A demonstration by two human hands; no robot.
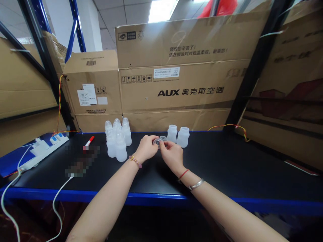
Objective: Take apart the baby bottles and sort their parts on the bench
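Note:
My left hand (147, 148) and my right hand (172, 155) meet over the middle of the table. Their fingers pinch a small clear round bottle collar (158, 142) from both sides. Just behind it another clear round piece (163, 138) shows in part; whether it lies on the table I cannot tell. Beyond my right hand stand two frosted open-topped baby bottles, one (172, 133) partly behind the fingers and the other (183, 137) to its right. Left of my left hand, several frosted bottles with clear domed caps (121, 148) stand upright in a close group.
A red-and-white marker (88, 142) lies at the left, near a blurred-out object (83, 161) with a white cable. The white power strip (45, 153) is at the far left. Cardboard sheets (191, 77) wall the back of the black tabletop (227, 168), which has a blue front edge.

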